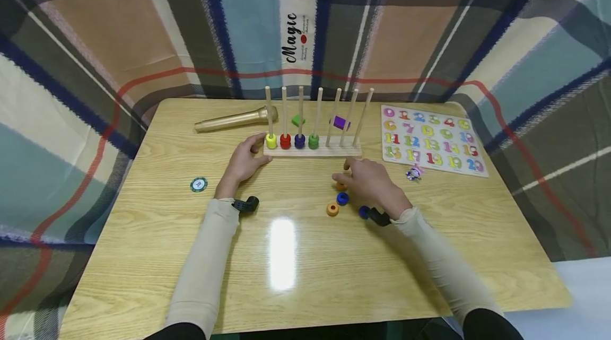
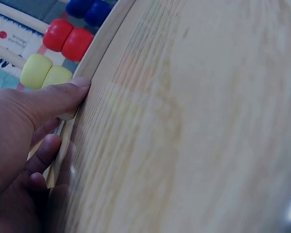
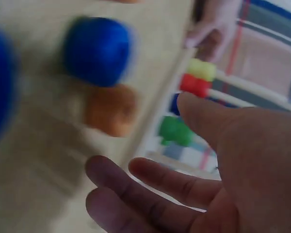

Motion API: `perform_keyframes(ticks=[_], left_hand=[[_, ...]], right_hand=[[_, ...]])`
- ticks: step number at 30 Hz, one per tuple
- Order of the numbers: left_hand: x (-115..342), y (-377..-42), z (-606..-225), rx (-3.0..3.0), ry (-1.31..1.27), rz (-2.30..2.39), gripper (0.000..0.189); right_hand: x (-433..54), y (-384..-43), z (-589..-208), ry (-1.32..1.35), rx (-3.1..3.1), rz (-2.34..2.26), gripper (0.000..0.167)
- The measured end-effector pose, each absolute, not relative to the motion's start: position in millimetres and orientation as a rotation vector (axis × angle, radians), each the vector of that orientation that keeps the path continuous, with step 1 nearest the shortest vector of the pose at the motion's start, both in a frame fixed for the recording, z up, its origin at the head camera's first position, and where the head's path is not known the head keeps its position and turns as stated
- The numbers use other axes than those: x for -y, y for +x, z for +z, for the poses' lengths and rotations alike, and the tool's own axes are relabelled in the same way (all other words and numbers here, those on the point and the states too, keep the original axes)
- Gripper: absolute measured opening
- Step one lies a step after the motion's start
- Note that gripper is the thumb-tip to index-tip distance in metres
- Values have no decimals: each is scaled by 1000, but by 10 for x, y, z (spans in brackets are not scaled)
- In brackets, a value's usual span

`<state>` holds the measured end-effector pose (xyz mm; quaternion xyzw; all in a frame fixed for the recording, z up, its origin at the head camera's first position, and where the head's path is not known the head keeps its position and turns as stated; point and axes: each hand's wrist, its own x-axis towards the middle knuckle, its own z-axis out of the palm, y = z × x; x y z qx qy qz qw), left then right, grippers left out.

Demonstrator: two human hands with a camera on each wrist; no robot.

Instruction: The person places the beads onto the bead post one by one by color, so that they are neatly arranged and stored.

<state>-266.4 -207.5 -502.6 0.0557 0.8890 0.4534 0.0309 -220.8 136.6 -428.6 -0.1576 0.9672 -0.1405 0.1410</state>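
A wooden peg rack [image 1: 310,153] with upright dowels stands toward the back of the table. Its four left dowels carry paired beads: yellow [image 1: 271,141], red [image 1: 285,141], dark blue [image 1: 299,141] and green [image 1: 313,141]. My left hand [image 1: 242,162] holds the rack's left end, thumb [image 2: 63,97] against the front edge and fingers around the end. Right of centre, my right hand [image 1: 372,180] hovers with thumb and fingers apart, nothing between them. Close by its fingertips is an orange bead [image 3: 112,110], with a blue bead [image 3: 99,51] beside it. Another orange bead [image 1: 332,209] lies nearer me; a second blue one [image 1: 364,212] is partly hidden by the wrist camera.
A number board [image 1: 429,166] lies at the right, with a small figurine [image 1: 414,173] at its front edge. Behind the rack are a green block [image 1: 298,120] and a purple block [image 1: 341,123]. A gold stick [image 1: 234,121] lies back left, and a round chip [image 1: 198,184] nearer.
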Motion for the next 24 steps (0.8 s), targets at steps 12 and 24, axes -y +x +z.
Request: perform_keyframes(ticks=[12, 24], left_hand=[[2083, -2660, -5041, -2745, 165, 1418, 72], [2098, -2679, -5052, -2745, 187, 1422, 72]], right_hand=[[-1327, -2171, -4457, -507, -2766, -396, 27], [-1338, -2367, -3888, -710, -3146, -768, 35]])
